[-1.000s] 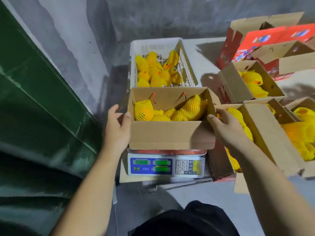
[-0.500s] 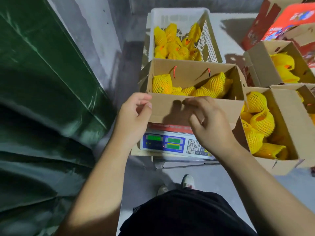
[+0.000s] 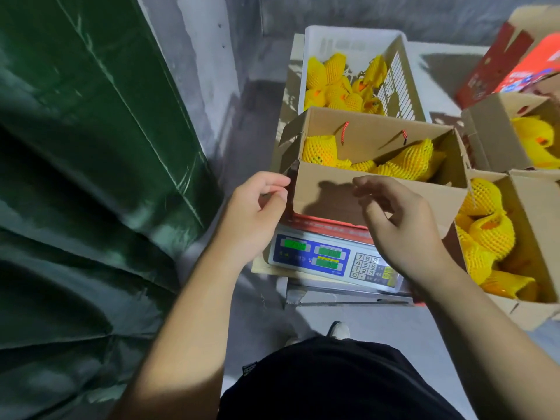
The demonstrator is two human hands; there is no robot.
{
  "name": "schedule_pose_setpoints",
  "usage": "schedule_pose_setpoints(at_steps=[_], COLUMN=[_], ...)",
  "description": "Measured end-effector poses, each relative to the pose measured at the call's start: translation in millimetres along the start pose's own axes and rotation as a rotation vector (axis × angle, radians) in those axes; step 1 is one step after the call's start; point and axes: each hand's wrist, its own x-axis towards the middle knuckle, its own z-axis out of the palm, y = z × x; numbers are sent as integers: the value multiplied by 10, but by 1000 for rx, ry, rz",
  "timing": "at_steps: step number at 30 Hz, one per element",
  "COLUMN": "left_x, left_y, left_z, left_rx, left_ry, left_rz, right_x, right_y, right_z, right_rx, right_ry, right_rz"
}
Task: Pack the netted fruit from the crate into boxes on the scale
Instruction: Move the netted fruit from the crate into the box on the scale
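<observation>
An open cardboard box [image 3: 330, 192] stands on the blue-faced scale [image 3: 327, 257], with several yellow-netted fruit [image 3: 406, 162] inside it. Behind it sits the white plastic crate [image 3: 354, 40], which holds more netted fruit [image 3: 333, 83]. My left hand [image 3: 257, 207] is at the box's near left corner, thumb and forefinger pinching the edge of the small side flap. In front of the box's near wall my right hand [image 3: 403, 225] hovers with loosely curled fingers, holding nothing and casting a shadow on the cardboard.
Another open box [image 3: 533, 292] of netted fruit stands close on the right, with a further one [image 3: 485, 131] behind it and red printed cartons [image 3: 500, 62] at the back right. A green tarpaulin [image 3: 85, 147] fills the left. My feet are on the grey floor below the scale.
Both hands left the box's sides and came to its near edge. My left hand took the left flap; my right hand moved to the near wall, then lifted slightly off it.
</observation>
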Motion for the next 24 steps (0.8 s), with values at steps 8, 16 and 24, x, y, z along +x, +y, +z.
schedule_pose_setpoints(at_steps=[8, 16, 24], left_x=[166, 738, 1885], left_y=[53, 379, 946], left_z=[92, 527, 1162], left_rx=[-18, -21, 248], left_ry=[-4, -48, -215], left_rz=[29, 131, 263], right_x=[53, 585, 1932], right_y=[8, 254, 425], right_z=[-110, -315, -528], right_rx=[45, -4, -63], right_ry=[9, 72, -66], right_rz=[-9, -1, -117])
